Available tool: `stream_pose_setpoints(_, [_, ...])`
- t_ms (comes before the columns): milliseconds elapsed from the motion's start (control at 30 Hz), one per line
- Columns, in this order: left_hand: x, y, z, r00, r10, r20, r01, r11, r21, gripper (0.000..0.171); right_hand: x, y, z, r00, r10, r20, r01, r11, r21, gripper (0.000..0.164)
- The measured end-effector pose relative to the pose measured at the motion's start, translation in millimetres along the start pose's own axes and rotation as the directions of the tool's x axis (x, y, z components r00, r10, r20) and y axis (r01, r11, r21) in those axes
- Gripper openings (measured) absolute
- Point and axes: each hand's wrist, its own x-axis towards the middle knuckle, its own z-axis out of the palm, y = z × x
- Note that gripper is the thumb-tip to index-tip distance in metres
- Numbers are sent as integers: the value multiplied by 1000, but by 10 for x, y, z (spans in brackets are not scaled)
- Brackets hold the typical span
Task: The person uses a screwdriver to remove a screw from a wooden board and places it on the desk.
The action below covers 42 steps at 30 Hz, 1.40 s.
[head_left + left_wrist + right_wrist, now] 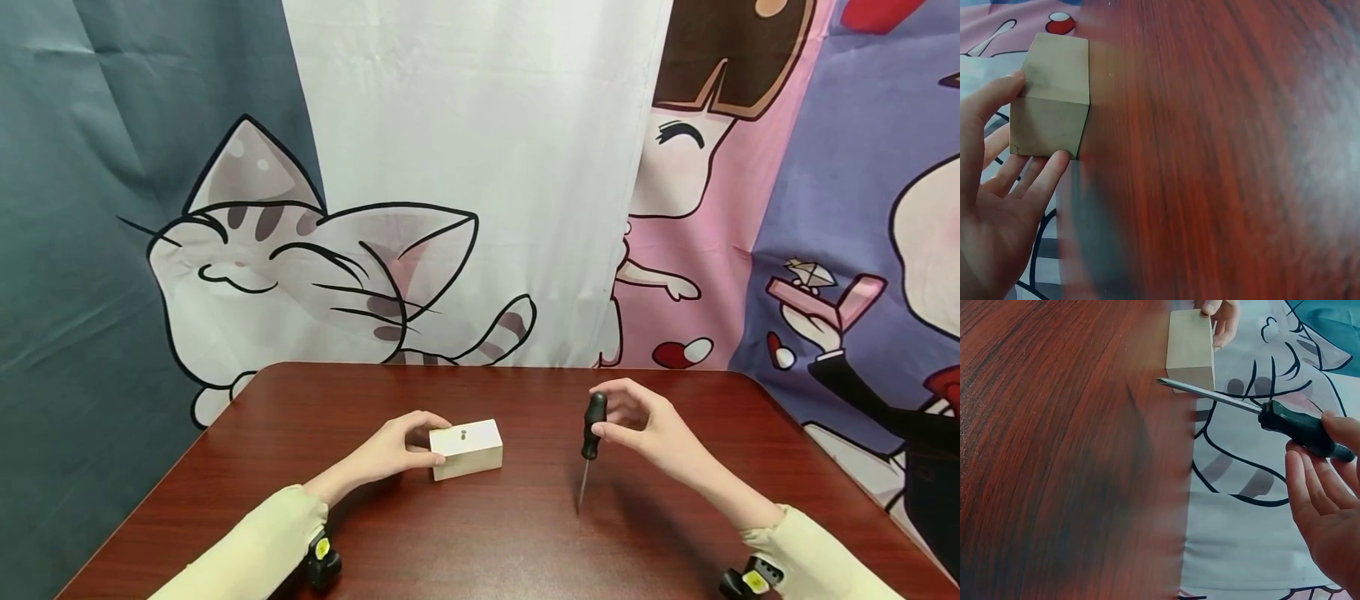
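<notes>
My left hand (pixel 397 447) grips the left end of a pale wooden block (pixel 471 460), thumb on the near side and fingers behind. Two small dark marks, like holes or screw heads, show on its top face. In the left wrist view the block (pixel 1054 94) sits between the thumb and the fingertips. To the right of it, my right hand (pixel 637 425) pinches a screwdriver (pixel 594 429) by its black handle. The metal shaft points down, its tip low over the table. In the right wrist view the screwdriver (pixel 1297 428) shows a cross-shaped tip.
Both things are over a dark red-brown wooden table (pixel 450 558) with rounded far corners. Behind it hangs a cloth backdrop (pixel 480 125) with a cartoon cat and figures. Each sleeve has a black wrist camera strapped on.
</notes>
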Motion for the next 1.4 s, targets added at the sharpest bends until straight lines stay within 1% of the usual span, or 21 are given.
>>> stream_pose_setpoints(133, [5, 27, 30, 1000, 8, 10, -8, 1000, -18, 47, 10, -11, -2, 1000, -6, -11, 6, 1000, 2, 42])
stream_pose_setpoints(333, [4, 52, 77, 1000, 17, 18, -17, 999, -38, 46, 26, -29, 4, 999, -23, -40, 22, 999, -29, 43])
stream_pose_setpoints(467, [2, 62, 114, 999, 25, 33, -23, 998, -58, 46, 31, -44, 4, 999, -19, -42, 18, 999, -37, 45])
stream_pose_setpoints(700, [5, 93, 164, 998, 39, 48, -36, 997, -63, 47, 47, -82, 10, 998, -21, -53, 20, 999, -33, 46])
stream_pose_setpoints(967, [7, 99, 179, 998, 26, 51, -24, 998, -56, 46, 72, -95, 25, 997, -52, -58, 51, 999, -9, 48])
stream_pose_setpoints(1400, [-5, 88, 183, 998, 33, 50, -30, 997, -70, 47, 127, -122, 72, 995, -83, -56, 84, 996, 14, 47])
